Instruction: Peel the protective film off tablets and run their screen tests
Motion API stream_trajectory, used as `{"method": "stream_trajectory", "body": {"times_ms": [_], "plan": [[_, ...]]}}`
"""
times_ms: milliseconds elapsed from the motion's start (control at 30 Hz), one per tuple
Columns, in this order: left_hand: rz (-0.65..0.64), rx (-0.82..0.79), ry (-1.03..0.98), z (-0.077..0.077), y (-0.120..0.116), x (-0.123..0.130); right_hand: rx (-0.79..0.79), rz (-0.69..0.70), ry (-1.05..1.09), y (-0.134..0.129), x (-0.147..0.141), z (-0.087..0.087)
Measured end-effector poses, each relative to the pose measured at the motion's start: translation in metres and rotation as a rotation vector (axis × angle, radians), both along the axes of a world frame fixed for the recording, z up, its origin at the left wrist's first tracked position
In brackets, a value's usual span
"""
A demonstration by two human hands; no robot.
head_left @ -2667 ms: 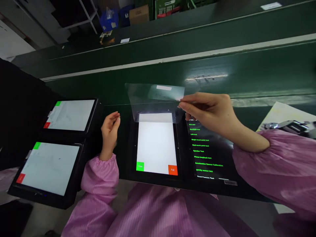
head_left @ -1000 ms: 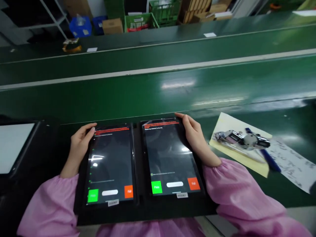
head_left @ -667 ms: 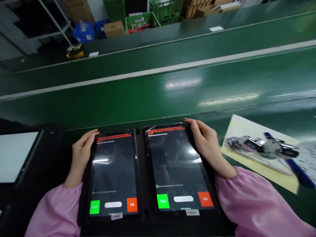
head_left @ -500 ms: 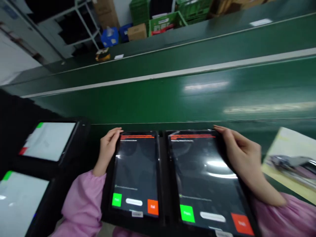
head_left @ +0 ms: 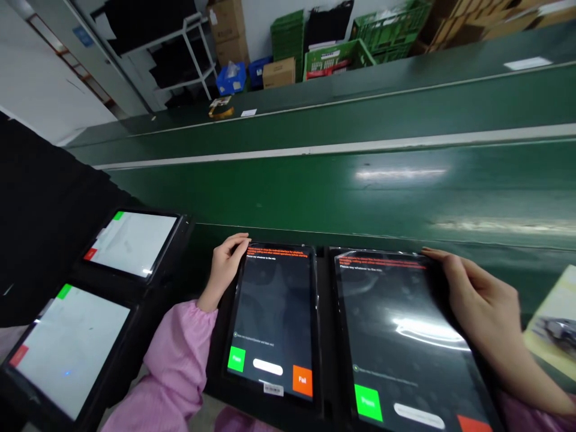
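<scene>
Two dark-screened tablets lie side by side in black holders, each showing red text on top and green and red buttons below. My left hand (head_left: 225, 268) has its fingers together at the upper left corner of the left tablet (head_left: 275, 306). At the upper right corner of the right tablet (head_left: 400, 336), my right hand (head_left: 481, 300) grips the edge, its fingertips partly hidden behind it. Two more tablets with white screens, an upper one (head_left: 135, 240) and a lower one (head_left: 74, 348), rest in black holders at the left.
A green conveyor surface (head_left: 270, 192) runs across behind the tablets, with a pale rail (head_left: 324, 149). A printed yellowish sheet (head_left: 555, 324) lies at the right edge. Green crates (head_left: 339, 57), blue bins (head_left: 231, 78) and cardboard boxes (head_left: 279, 73) stand at the back.
The view has shifted, so the tablets and hands appear further right and more of the left tablets shows. Both hands remain at the same tablet corners. The picture is sharper.
</scene>
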State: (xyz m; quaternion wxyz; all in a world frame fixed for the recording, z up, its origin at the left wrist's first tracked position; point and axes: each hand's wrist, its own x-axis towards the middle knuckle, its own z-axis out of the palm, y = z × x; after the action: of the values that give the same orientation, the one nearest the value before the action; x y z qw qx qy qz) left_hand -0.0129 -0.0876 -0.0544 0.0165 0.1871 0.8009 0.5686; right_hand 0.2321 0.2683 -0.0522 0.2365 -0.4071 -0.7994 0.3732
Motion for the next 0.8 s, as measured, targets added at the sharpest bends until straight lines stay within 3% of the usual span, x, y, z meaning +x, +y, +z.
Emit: {"method": "stream_trajectory", "body": {"times_ms": [433, 800], "plan": [[-0.002, 0.012, 0.021, -0.007, 0.0, -0.002, -0.02, -0.006, 0.041, 0.002, 0.004, -0.005], [-0.004, 0.024, 0.029, -0.003, 0.002, -0.002, 0.002, 0.055, 0.168, -0.005, 0.003, -0.008]]}}
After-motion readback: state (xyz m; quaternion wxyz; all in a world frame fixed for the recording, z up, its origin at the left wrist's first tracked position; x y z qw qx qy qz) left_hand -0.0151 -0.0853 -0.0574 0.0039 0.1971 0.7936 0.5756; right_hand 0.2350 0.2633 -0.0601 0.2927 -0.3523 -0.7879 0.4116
